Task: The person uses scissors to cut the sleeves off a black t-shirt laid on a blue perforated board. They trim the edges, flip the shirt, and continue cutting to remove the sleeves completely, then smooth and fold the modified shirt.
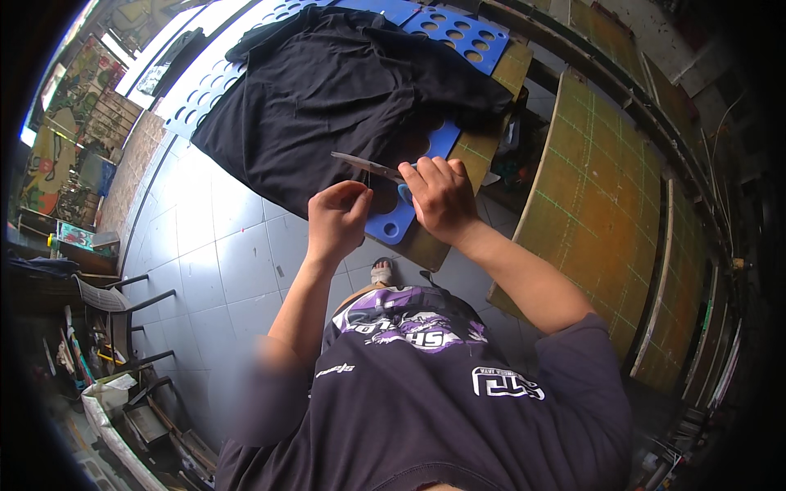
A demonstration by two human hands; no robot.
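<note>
Your right grip (444, 199) was closed around the blue handles of the scissors (378, 167). The blades pointed to your left, over the near edge of the black garment (295, 106). Your left grip (338, 217) was drawn together, with thumb and fingers pinched just below the blades; whether it held a thread or a bit of cloth could not be told. The two grips were near each other, apart, with the blades crossing above the gap.

The garment lay spread and wrinkled on a blue perforated panel (375, 222), which rested on the wooden table (475, 155) ahead of you. Its cloth covered most of the panel's middle. To your right stood a brown board (585, 204) marked with green lines. Grey tiles (246, 254) formed the floor, and a chair (110, 295) stood at far left.
</note>
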